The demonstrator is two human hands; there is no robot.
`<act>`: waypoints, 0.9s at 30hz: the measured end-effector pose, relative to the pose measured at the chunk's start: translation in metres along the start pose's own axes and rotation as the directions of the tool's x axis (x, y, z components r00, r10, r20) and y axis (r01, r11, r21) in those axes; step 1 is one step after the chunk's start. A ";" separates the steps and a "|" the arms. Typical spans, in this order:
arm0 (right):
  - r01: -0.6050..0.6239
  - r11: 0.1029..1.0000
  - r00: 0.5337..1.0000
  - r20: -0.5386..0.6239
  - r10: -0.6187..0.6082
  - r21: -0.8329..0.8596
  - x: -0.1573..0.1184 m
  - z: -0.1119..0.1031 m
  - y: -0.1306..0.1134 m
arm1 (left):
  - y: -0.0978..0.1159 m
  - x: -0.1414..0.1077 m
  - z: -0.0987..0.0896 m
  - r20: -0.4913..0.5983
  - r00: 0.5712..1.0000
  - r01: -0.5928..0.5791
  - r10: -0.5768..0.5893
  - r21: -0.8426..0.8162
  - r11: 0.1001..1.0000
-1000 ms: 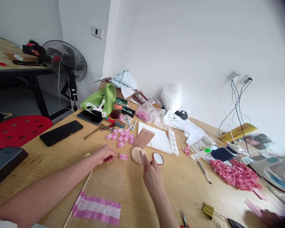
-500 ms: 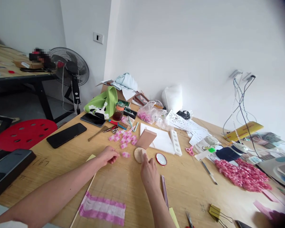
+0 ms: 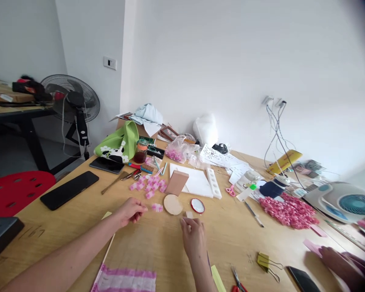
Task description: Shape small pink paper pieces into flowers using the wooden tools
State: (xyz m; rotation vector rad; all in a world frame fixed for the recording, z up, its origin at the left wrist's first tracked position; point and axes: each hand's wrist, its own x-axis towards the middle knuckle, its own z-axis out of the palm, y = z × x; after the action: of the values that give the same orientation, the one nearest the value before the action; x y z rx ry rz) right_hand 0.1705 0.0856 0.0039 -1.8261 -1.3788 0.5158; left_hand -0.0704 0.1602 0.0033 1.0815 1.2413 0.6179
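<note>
Head: left hand (image 3: 130, 211) curled; right hand (image 3: 194, 237) pinches pale piece (image 3: 189, 214).

Red round stool with holes (image 3: 21, 188) at left, near wooden table (image 3: 101, 221). Grey-caged standing fan (image 3: 70, 97) upright behind, below white switch plate (image 3: 110, 63). Black smartphone (image 3: 69, 190) flat on tabletop, near green cloth bag with black-and-white print (image 3: 120, 142). Bulging white plastic bag (image 3: 206, 129) near wall. Dark and pale cables (image 3: 275, 125) hanging from white wall sockets (image 3: 273, 100); yellow packet (image 3: 284, 162) tilted below. Far right: pale appliance with round blue grille (image 3: 337, 202), just beside pink crinkled heap (image 3: 287, 211).
</note>
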 end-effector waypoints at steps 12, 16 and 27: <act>-0.169 0.827 0.985 0.057 0.164 0.536 0.012 0.017 -0.016 | 0.004 -0.042 0.019 0.049 0.996 -0.071 0.071 -0.014 0.997; -0.219 0.851 0.976 0.099 0.195 0.478 0.009 0.010 -0.011 | 0.004 -0.050 0.022 0.037 0.995 -0.092 0.093 -0.021 0.996; -0.232 0.810 0.968 0.210 0.138 0.538 -0.002 -0.022 -0.027 | 0.000 -0.077 0.033 0.013 0.997 -0.071 0.074 -0.162 0.984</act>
State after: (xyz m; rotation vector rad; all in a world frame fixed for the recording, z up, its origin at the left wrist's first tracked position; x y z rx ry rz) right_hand 0.1689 0.0797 0.0379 -1.4515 -0.9995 1.0726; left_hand -0.0596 0.0842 0.0357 0.9976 1.1189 0.7493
